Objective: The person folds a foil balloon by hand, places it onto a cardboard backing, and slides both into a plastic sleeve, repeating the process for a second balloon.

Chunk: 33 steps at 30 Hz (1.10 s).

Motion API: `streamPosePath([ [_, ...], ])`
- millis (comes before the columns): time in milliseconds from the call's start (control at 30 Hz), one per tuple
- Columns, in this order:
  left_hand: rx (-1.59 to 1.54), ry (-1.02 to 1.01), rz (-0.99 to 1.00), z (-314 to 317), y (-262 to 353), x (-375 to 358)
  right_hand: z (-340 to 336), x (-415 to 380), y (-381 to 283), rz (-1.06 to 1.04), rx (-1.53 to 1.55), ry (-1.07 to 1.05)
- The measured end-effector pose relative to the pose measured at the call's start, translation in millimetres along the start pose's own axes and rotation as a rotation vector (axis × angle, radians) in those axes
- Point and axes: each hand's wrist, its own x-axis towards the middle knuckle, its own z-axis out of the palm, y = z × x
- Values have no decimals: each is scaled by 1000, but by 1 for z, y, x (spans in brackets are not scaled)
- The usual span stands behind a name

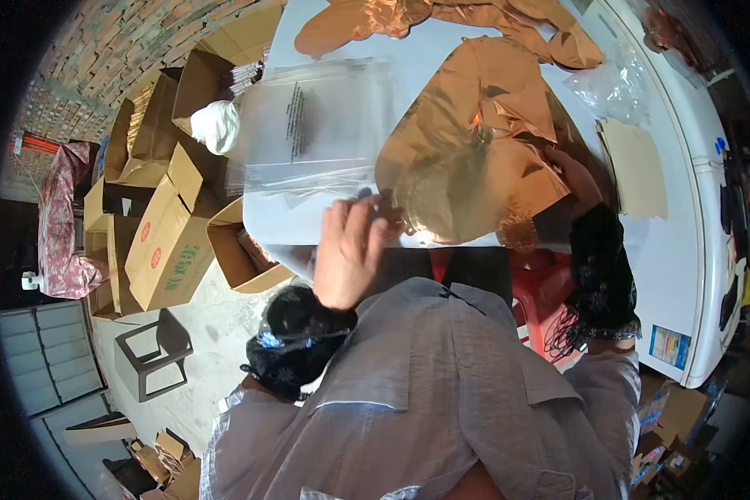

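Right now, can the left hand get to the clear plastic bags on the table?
Probably yes. The left hand is just below the near edge of the plastic bags, and nothing seems to block the way. The shiny foil lies off to the right.

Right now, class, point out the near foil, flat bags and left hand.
Near foil (450,158): head view, its middle.
Flat bags (323,125): head view, top bag's face.
Left hand (346,257): head view, its back.

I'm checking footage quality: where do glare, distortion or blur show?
Head view, bright glare low on the copper-coloured foil, fainter sheen on the clear plastic; head view, round fisheye image with black corners; head view, the fingers of the left hand look slightly blurred.
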Motion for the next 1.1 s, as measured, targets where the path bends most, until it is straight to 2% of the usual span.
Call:
streamPosePath([
  [67,-51,19,36,2,20,-7,6,-2,1,-68,-26,74],
  [200,-445,-97,-234,17,34,-19,0,3,2,-269,-358,100],
  [333,-955,-258,-498,26,33,-33,11,0,-1,-255,-350,120],
  [400,-1298,-395,-793,32,30,-35,15,-2,-2,-166,-314,170],
  [467,-1550,-673,-1071,32,30,-30,8,-1,1,-161,-307,84],
  [567,-1739,-797,-1095,49,41,-21,12,3,6,-135,-299,83],
  [667,-1801,-769,-996,69,46,-11,30,-18,-1,-154,-222,55],
  [800,-1736,-795,-1028,81,57,-4,30,-17,2,-204,-228,73],
  [967,-1765,-729,-1063,87,66,1,16,-4,11,-223,-203,55],
  [1100,-1801,-664,-994,83,70,3,34,-26,9,-194,-155,47],
])
